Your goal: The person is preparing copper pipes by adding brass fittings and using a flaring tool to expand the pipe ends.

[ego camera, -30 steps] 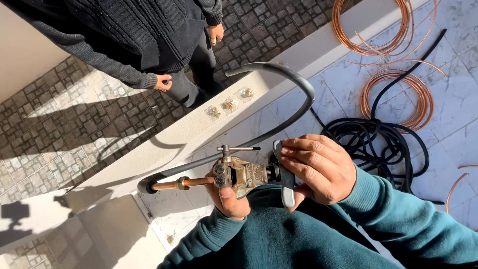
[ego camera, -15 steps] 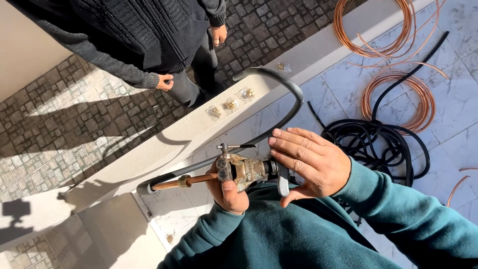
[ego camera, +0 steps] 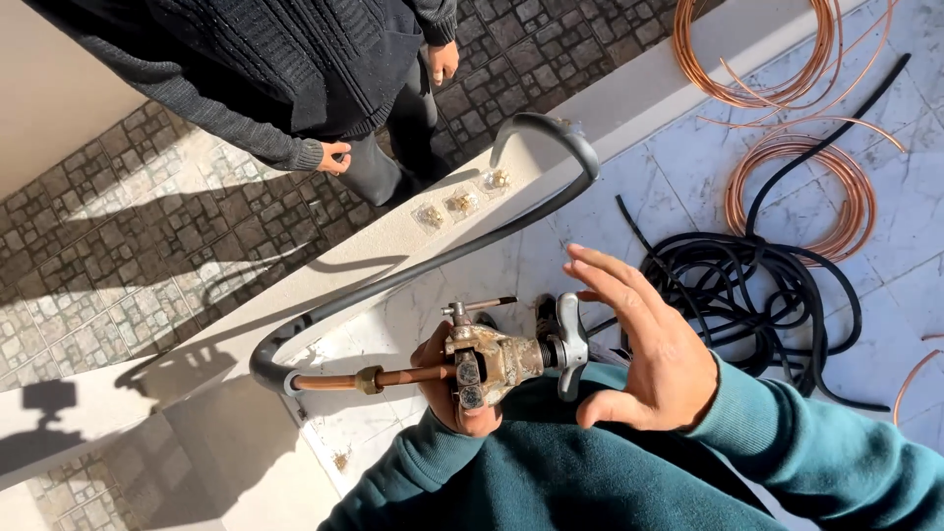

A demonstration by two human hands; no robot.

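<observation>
My left hand [ego camera: 447,388] grips a worn brass flaring tool [ego camera: 492,362] clamped on the end of a copper pipe [ego camera: 334,380]. A brass nut [ego camera: 369,379] sits on the pipe. The pipe runs out of dark foam insulation [ego camera: 531,211] that loops up over a white ledge. My right hand [ego camera: 649,344] is open, fingers spread, just right of the tool's grey wing handle [ego camera: 570,344] and not clearly touching it.
Another person in a dark sweater [ego camera: 295,69] stands beyond the white ledge [ego camera: 393,246] on patterned paving. Small brass fittings in clear bags [ego camera: 460,203] lie on the ledge. Copper tube coils [ego camera: 792,187] and a black cable bundle [ego camera: 747,285] lie on the marble floor to the right.
My right hand has let go of the tool's handle and opened, drawing back to the right. The left hand keeps holding the tool.
</observation>
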